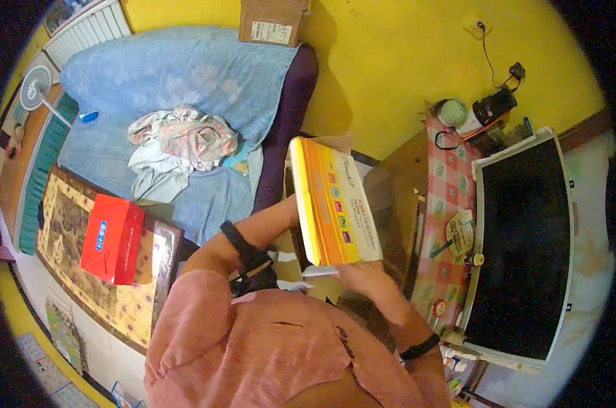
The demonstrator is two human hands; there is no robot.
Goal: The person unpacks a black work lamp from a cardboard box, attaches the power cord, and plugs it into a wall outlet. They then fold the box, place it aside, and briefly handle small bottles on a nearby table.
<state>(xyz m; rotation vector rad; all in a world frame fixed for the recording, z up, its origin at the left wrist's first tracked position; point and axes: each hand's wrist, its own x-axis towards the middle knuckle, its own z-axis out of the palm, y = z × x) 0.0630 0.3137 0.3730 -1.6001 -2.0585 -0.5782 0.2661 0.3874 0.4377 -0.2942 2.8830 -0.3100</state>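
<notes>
A flat yellow, orange and white box [335, 204] is held up in front of me, tilted, with a row of small coloured pictures on its face. At its lower edge my right hand [363, 276] is closed on the box. My left forearm reaches to the box's left edge, where the left hand is hidden behind it, so its fingers do not show. Brown cardboard [338, 143] peeks out behind the box's top edge. A black strap circles each of my arms.
To the left, a red box [114, 238] lies on a patterned table [63, 234]. Behind it, crumpled clothes [185, 139] rest on a blue-covered sofa [165, 64] with a carton [270, 22] on top. On the right, a large dark screen [525, 248] stands by a checked tablecloth [449, 173].
</notes>
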